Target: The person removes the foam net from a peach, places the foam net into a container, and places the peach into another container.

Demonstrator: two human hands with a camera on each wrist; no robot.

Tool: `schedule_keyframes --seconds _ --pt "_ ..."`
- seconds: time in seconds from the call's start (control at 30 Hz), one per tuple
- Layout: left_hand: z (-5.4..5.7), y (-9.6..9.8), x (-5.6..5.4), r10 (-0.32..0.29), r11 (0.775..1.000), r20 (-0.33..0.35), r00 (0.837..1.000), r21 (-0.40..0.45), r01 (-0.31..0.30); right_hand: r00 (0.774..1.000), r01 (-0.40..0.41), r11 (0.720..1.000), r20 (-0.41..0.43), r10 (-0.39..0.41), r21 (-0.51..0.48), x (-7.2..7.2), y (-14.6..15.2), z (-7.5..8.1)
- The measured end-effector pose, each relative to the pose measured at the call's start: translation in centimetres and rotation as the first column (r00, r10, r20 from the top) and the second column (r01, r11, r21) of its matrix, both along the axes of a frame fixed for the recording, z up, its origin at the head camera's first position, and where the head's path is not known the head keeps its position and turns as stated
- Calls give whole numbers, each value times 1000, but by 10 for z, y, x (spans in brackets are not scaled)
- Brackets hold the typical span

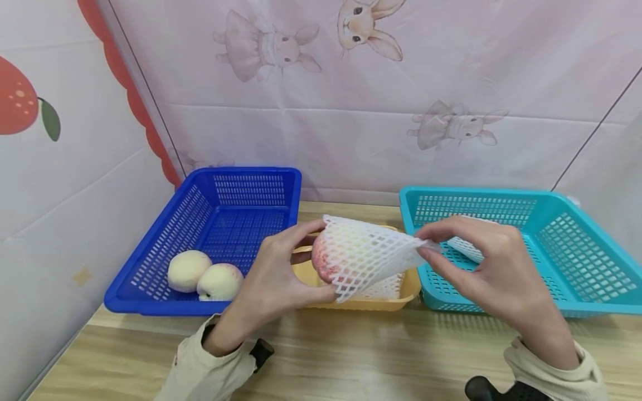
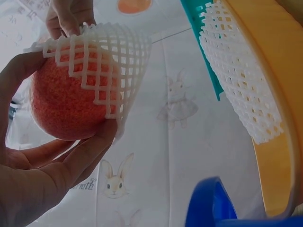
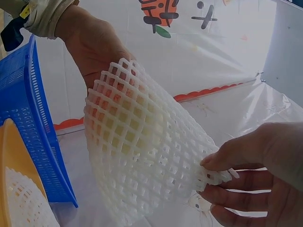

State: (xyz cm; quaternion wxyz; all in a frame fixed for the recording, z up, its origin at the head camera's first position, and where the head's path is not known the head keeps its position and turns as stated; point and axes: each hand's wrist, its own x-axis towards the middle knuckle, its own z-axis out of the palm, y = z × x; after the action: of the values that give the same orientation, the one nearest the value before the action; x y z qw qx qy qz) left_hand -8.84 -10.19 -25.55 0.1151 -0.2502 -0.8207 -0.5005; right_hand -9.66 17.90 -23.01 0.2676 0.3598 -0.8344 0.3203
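Peach in hand: a red-blushed peach is held above the table, at the centre of the head view's clock face; its red end is bare, while its paler side shows through the mesh.
Foam net: a white foam net covers the peach in part, its wide mouth round the fruit at nine o'clock and its narrow tip at three.
Left hand: the left hand, at about eight o'clock, grips the peach with thumb and fingers on opposite sides, also touching the net's mouth.
Right hand: the right hand, at three o'clock, pinches the net's gathered tip narrowly between thumb and forefinger.
Yellow basket: the yellow basket sits just beyond and below the held net, with spare netting inside.
Blue basket: the blue basket stands at nine o'clock; two pale peaches lie side by side at its near end.
Turquoise basket: the turquoise basket stands at three o'clock, behind the right hand; a white netted item lies in it, though the hand partly hides it and I cannot tell whether it holds fruit.
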Motion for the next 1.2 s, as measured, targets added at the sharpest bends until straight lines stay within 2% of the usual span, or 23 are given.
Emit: schedule_keyframes --seconds 0.43,0.73,1.2 --pt "-1 -1 -1 -5 1000 -17 1000 1 5 998 -25 1000 -62 25 -11 -4 0 -2" --pt "-1 -1 -1 0 1000 -18 1000 -2 0 998 -16 1000 -59 15 -12 -5 0 -3" --pt "1 -1 0 -24 999 -20 1000 35 25 998 -2 1000 -63 1 -21 -3 2 -2"
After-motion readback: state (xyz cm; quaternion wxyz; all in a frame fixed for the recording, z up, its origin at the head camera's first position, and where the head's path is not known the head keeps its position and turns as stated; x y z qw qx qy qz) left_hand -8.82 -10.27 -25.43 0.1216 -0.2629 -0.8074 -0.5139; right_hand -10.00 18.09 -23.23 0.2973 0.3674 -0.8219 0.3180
